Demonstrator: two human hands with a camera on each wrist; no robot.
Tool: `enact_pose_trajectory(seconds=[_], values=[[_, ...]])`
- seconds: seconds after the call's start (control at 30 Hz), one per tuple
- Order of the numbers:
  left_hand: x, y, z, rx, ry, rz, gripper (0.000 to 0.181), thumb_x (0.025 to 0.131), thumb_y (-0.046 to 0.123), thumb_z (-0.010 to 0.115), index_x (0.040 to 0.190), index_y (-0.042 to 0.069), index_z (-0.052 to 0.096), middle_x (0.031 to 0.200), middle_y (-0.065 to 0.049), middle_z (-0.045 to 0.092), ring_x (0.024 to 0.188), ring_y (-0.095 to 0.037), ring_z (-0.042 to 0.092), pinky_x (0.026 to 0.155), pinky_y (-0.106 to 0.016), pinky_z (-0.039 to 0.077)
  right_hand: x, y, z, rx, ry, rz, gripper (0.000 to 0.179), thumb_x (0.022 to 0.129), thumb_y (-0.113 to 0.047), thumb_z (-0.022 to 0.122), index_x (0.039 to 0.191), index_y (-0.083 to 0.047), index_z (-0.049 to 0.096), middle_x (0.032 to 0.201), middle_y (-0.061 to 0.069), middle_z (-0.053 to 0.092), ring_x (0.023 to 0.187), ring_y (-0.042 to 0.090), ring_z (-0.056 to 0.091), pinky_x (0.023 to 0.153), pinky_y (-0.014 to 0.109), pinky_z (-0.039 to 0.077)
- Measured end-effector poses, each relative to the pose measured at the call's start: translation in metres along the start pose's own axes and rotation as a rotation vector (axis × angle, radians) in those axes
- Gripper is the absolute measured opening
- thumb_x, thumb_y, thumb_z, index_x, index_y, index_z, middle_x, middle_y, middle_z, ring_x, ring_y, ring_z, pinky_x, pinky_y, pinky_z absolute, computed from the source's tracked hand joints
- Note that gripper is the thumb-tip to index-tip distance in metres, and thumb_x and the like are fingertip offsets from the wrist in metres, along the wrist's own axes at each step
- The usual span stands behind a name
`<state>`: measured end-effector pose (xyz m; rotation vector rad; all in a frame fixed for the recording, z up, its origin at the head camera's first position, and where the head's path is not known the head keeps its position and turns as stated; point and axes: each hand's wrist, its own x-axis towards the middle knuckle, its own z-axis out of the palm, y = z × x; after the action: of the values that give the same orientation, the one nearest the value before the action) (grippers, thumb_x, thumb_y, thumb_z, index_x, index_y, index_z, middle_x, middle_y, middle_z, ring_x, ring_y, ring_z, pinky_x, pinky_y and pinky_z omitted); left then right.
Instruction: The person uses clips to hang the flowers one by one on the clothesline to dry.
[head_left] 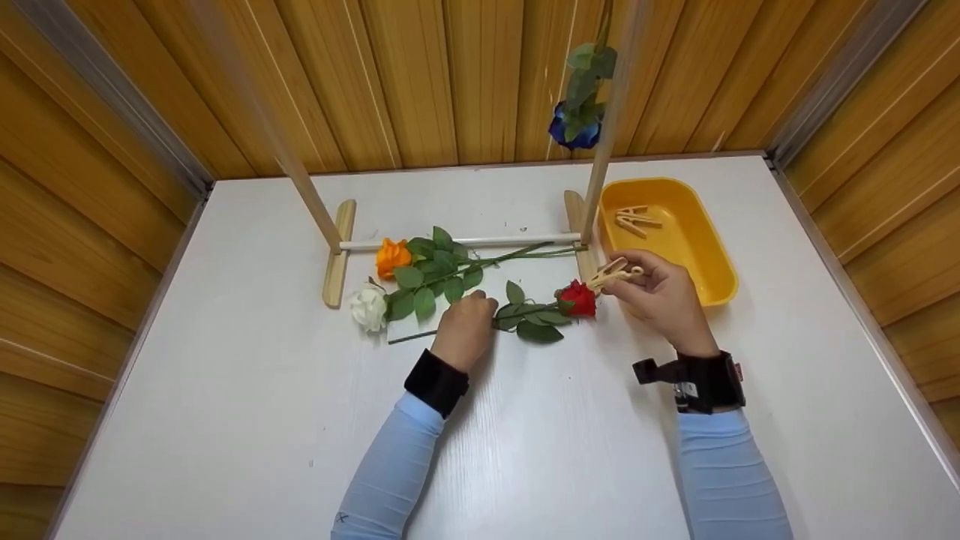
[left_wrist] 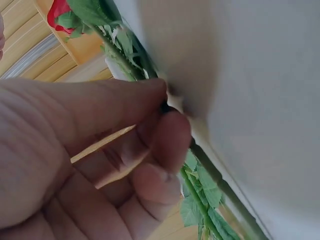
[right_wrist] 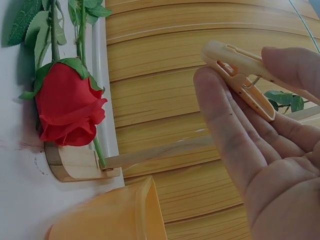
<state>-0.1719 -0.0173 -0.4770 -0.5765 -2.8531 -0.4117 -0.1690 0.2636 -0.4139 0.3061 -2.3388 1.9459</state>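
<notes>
In the head view I locate the red rose [head_left: 578, 299] right of centre. Fingers of the left hand [head_left: 465, 328] pinch its stem [head_left: 412, 337]; those of the right hand [head_left: 666, 300] grasp a clothespin [right_wrist: 244, 91]. Caution: I judge a light pinch could let the stem roll; a skewed clothespin could spring free. The white bench [head_left: 225, 420] spans the lower frame; plank walls [head_left: 420, 75] fill the upper.

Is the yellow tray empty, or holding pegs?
Not empty: the head view shows wooden pegs inside the yellow tray, besides the held peg in the right hand.
</notes>
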Motion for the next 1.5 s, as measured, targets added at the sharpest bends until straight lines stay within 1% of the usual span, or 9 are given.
enact_pose_trajectory(seconds=[0.27, 0.4, 0.6, 0.77, 0.97, 1.1, 1.23, 1.37, 1.5], values=[[0.001, -0.001, -0.003, -0.024, -0.012, 0.063, 0.018, 0.082, -0.013, 0.065, 0.085, 0.001, 0.075, 0.082, -0.014, 0.062, 0.077, -0.034, 0.07, 0.066, -0.044, 0.06, -0.001, -0.002, 0.0, -0.001, 0.003, 0.017, 0.039, 0.088, 0.006, 0.077, 0.125, 0.012, 0.065, 0.096, -0.002, 0.077, 0.085, 0.012, 0.076, 0.077, 0.023, 0.06], [0.0, -0.001, -0.005, -0.021, -0.033, 0.046, 0.016, 0.082, -0.013, 0.066, 0.087, 0.0, 0.075, 0.084, -0.014, 0.063, 0.078, -0.034, 0.07, 0.067, -0.044, 0.06, -0.001, -0.002, 0.0, -0.01, 0.006, 0.011, 0.038, 0.088, 0.005, 0.078, 0.123, 0.012, 0.065, 0.096, 0.002, 0.076, 0.084, 0.013, 0.076, 0.073, 0.023, 0.06], [-0.003, -0.001, -0.009, 0.037, -0.016, 0.025, 0.016, 0.08, -0.013, 0.067, 0.086, -0.001, 0.075, 0.084, -0.016, 0.066, 0.075, -0.034, 0.071, 0.064, -0.041, 0.061, 0.0, -0.002, 0.001, -0.025, 0.0, -0.016, 0.039, 0.087, 0.005, 0.078, 0.123, 0.013, 0.065, 0.099, 0.013, 0.075, 0.082, 0.014, 0.076, 0.074, 0.023, 0.06], [-0.004, 0.0, -0.007, -0.027, -0.031, 0.034, 0.018, 0.08, -0.016, 0.063, 0.083, -0.002, 0.075, 0.08, -0.016, 0.065, 0.075, -0.034, 0.07, 0.065, -0.043, 0.06, -0.001, -0.001, 0.0, -0.019, 0.002, -0.012, 0.038, 0.088, 0.006, 0.077, 0.124, 0.012, 0.065, 0.1, 0.016, 0.074, 0.083, 0.013, 0.076, 0.078, 0.023, 0.06], [-0.002, -0.001, -0.01, -0.071, -0.068, 0.037, 0.019, 0.081, -0.018, 0.063, 0.084, -0.003, 0.074, 0.08, -0.015, 0.065, 0.076, -0.035, 0.07, 0.067, -0.044, 0.06, -0.001, -0.002, 0.0, -0.012, -0.002, -0.009, 0.038, 0.088, 0.006, 0.077, 0.123, 0.013, 0.065, 0.099, 0.011, 0.076, 0.084, 0.013, 0.077, 0.08, 0.024, 0.06], [-0.001, -0.004, -0.013, -0.097, -0.069, 0.021, 0.02, 0.079, -0.019, 0.061, 0.082, -0.002, 0.072, 0.082, -0.017, 0.066, 0.077, -0.037, 0.07, 0.066, -0.046, 0.06, 0.0, -0.002, -0.001, -0.015, -0.01, -0.014, 0.039, 0.089, 0.005, 0.077, 0.124, 0.014, 0.064, 0.098, 0.008, 0.076, 0.085, 0.013, 0.077, 0.079, 0.024, 0.06], [-0.001, -0.006, -0.018, -0.093, -0.054, -0.004, 0.022, 0.078, -0.021, 0.061, 0.079, -0.001, 0.071, 0.083, -0.017, 0.067, 0.077, -0.037, 0.07, 0.066, -0.047, 0.06, 0.0, -0.001, -0.003, -0.03, -0.015, -0.024, 0.04, 0.089, 0.001, 0.079, 0.125, 0.012, 0.064, 0.1, 0.009, 0.075, 0.086, 0.013, 0.076, 0.079, 0.024, 0.06], [-0.002, -0.009, -0.023, -0.074, -0.04, -0.018, 0.023, 0.079, -0.02, 0.061, 0.078, 0.0, 0.071, 0.081, -0.018, 0.067, 0.076, -0.037, 0.07, 0.063, -0.047, 0.059, 0.0, -0.001, -0.003, -0.033, -0.016, -0.021, 0.04, 0.088, 0.0, 0.079, 0.125, 0.009, 0.066, 0.098, 0.004, 0.076, 0.086, 0.014, 0.077, 0.079, 0.024, 0.06], [-0.003, -0.013, -0.027, -0.048, -0.043, -0.033, 0.022, 0.078, -0.02, 0.062, 0.078, 0.0, 0.071, 0.082, -0.018, 0.067, 0.077, -0.037, 0.07, 0.063, -0.047, 0.059, 0.0, -0.002, -0.001, -0.028, -0.005, -0.031, 0.038, 0.087, 0.005, 0.079, 0.123, 0.01, 0.067, 0.096, 0.003, 0.076, 0.083, 0.013, 0.076, 0.077, 0.022, 0.06]])
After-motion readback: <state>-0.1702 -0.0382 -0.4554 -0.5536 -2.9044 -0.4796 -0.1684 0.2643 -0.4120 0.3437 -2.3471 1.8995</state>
